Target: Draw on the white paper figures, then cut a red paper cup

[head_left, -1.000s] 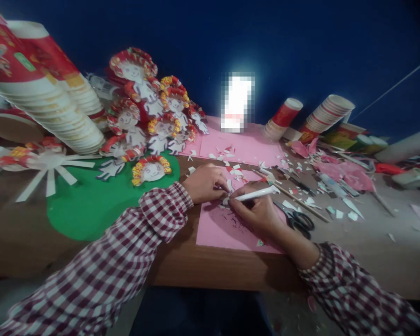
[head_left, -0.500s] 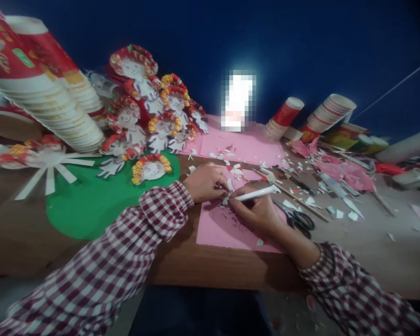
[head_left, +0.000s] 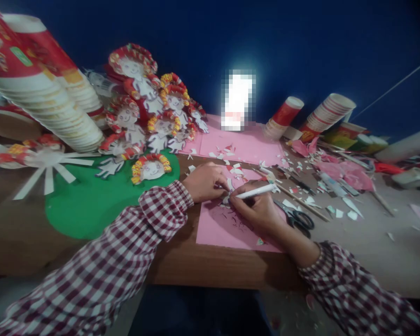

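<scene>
The slim white pen (head_left: 255, 192) is over the pink rectangular paper sheet (head_left: 212, 234), near the front edge of the brown wooden worktop (head_left: 231, 271). The fingers of the right hand (head_left: 261, 209) are clamped on this pen. By its lower end is a small white paper piece (head_left: 226, 201), partly hidden; the left hand (head_left: 209, 182) is at this piece, fingers bent and close together, but I cannot tell if they pinch it. Black-handled scissors (head_left: 305, 217) lie beside the sheet's right edge

pen (head_left: 257, 190): tip hidden | bright rectangle (head_left: 238, 100): pixelated | leftmost cups (head_left: 38, 88): cut off
</scene>
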`<state>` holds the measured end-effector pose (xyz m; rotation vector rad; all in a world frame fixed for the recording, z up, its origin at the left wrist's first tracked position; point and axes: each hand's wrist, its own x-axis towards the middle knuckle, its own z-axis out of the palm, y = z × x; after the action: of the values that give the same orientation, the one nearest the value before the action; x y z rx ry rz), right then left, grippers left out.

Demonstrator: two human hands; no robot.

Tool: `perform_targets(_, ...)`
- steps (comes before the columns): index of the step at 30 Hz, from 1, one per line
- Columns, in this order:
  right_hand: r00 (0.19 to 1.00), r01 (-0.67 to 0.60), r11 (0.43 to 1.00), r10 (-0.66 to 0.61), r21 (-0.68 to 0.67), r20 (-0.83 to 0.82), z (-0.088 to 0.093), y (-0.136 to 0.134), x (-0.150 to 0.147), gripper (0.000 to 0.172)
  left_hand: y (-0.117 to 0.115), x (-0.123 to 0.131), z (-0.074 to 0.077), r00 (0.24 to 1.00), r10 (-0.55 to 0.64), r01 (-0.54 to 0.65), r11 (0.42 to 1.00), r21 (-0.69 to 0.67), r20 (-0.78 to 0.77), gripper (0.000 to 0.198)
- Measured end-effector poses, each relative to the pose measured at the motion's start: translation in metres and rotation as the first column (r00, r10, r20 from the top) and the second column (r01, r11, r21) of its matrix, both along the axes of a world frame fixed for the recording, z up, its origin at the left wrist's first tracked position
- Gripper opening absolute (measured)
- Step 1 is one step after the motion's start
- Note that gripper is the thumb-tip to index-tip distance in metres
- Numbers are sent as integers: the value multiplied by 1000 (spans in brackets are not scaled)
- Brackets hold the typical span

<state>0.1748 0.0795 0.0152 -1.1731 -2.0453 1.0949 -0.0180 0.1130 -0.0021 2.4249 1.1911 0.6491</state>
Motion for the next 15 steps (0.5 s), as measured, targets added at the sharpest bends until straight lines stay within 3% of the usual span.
perform_targets(15, 999, 2, 999, -3, -36, -45, -2, -2, -1, 15, 0, 0, -1, 1000, 13, -13, 1000, -18, 3, 12)
